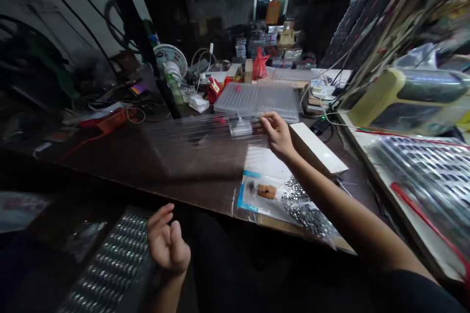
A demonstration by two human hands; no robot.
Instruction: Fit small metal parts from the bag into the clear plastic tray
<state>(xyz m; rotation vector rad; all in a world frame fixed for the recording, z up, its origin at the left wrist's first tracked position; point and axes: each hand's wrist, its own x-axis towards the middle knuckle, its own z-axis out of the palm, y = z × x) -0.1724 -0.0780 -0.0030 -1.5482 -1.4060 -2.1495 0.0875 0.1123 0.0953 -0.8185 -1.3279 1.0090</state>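
My right hand [276, 133] pinches the end of a bundle of long clear plastic strips or tubes [205, 132], which reach left over the dark wooden table [121, 156] and are motion-blurred. A small clear plastic block [240, 128] sits by my fingers. Below that hand lies a white sheet with blue tape [253, 176], holding a small brown piece [266, 191]. My left hand [167, 239] hangs below the table edge, fingers loosely curled around nothing visible, above a tray of silver metal parts [113, 259].
A bag of small dark metal parts [304, 210] and a white box [316, 149] lie by my right forearm. A clear compartment case [257, 100] stands beyond. At right are a perforated metal tray [422, 181] and a yellow machine [407, 102].
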